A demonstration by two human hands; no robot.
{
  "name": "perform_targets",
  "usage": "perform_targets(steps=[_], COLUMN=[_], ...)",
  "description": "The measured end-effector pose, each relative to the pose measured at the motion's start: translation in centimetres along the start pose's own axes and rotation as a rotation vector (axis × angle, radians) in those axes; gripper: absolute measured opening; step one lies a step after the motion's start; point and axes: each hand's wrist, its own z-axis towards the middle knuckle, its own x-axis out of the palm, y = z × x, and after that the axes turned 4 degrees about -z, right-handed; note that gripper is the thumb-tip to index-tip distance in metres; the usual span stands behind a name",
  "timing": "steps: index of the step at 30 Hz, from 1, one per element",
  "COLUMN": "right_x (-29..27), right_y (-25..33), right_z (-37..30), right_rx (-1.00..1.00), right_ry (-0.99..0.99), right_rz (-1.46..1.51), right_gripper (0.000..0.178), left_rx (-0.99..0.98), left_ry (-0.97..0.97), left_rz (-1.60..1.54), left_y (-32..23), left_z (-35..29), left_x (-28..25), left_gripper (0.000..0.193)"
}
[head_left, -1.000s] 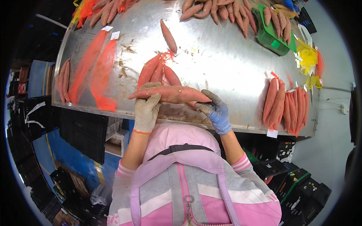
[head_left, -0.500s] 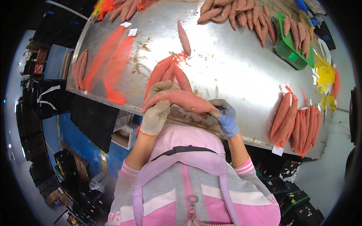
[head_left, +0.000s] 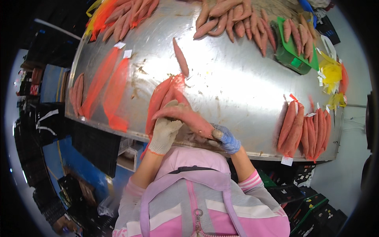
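Observation:
A large sweet potato [head_left: 189,121] lies across in front of me, its right end lower than its left. My left hand [head_left: 166,133], in a beige knit glove, is closed on its left part. At the right end, my right hand [head_left: 227,140] grips it in a blue and grey glove. Just beyond my left hand, a red mesh bag [head_left: 178,81] lies on the metal table [head_left: 233,87] with several sweet potatoes inside; my left hand and the held sweet potato partly cover it. A single slim sweet potato [head_left: 180,57] rests beyond the bag's far end.
Two flat red mesh bags [head_left: 115,94] with white tags lie at left, beside loose sweet potatoes [head_left: 77,94]. Filled mesh bags [head_left: 291,128] stand near the right edge. Farther back are a sweet potato pile [head_left: 237,19], a green basket [head_left: 294,61] and yellow netting [head_left: 331,77].
The held sweet potato has tilted, its right end coming down toward me. My right hand has moved closer to my left hand. The whole view has shifted slightly.

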Motion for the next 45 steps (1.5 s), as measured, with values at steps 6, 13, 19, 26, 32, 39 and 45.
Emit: perform_targets(steps=[6,13,19,26,32,39,45], right_x=[-3.7,-15.9,-22.9,-19.8,-5.5,1.8,-1.9], right_y=[3.7,18.3,27.5,24.2,9.5,-1.9,-0.2], right_z=[4.3,13.9,19.8,19.0,8.7,5.6,1.1], right_rx=[-0.368,-0.731,-0.723,-0.631,-0.168,-0.172,0.044], right_ry=[-0.394,-0.422,-0.689,-0.596,-0.246,-0.407,-0.363], right_rz=[0.100,0.365,0.262,-0.324,-0.878,-1.628,-0.288], right_gripper=[0.064,0.025,0.031,0.041,0.038,0.047,0.055], left_rx=[-0.224,-0.196,-0.187,-0.024,0.372,0.372,0.460], left_ry=[-0.146,-0.154,-0.189,-0.272,-0.349,-0.244,-0.288], left_rz=[-0.008,0.028,0.037,0.280,1.121,1.812,1.733], left_y=[-0.4,-0.1,-0.4,-0.7,-1.3,0.3,0.0], left_z=[0.5,1.0,1.6,1.6,1.9,1.6,2.4], left_x=[-0.2,-1.1,-1.7,-2.2,-3.4,-3.7,-6.2], left_gripper=[0.049,0.028,0.025,0.021,0.025,0.043,0.046])
